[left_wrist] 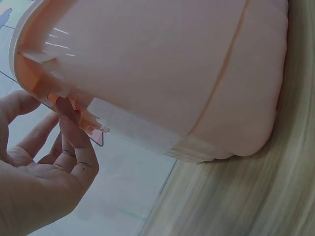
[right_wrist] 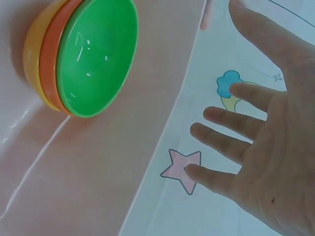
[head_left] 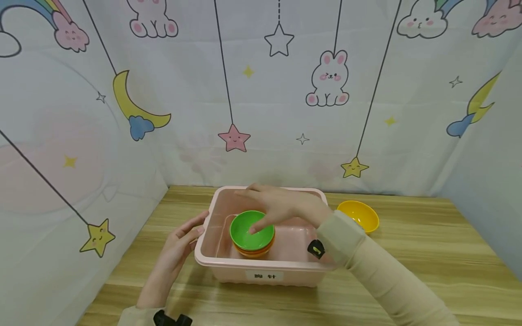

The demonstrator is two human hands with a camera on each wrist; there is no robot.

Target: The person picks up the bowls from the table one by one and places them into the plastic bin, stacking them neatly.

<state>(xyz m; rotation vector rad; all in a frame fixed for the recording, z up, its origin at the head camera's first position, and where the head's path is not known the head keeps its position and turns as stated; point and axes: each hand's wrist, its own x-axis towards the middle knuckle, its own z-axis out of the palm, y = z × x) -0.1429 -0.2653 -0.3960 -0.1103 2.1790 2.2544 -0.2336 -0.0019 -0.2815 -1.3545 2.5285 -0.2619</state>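
In the head view a pink plastic basin (head_left: 265, 270) stands on the table. Inside it, left of the middle, is a stack of bowls: a green bowl (head_left: 249, 233) on top, and below it an orange bowl (right_wrist: 51, 46) and a yellow bowl (right_wrist: 34, 44), both plainer in the right wrist view. My left hand (head_left: 181, 251) holds the basin's left rim; in the left wrist view its fingertips (left_wrist: 69, 115) are bent at the rim. Above the stack hovers my right hand (head_left: 277, 206), fingers spread and straight, apart from the bowls, with nothing in it.
Another yellow bowl (head_left: 359, 216) sits on the wooden table (head_left: 416, 253), right of the basin behind my right forearm. A white printed curtain (head_left: 281, 113) encloses the back and sides. The basin's front carries a white label (head_left: 264, 275).
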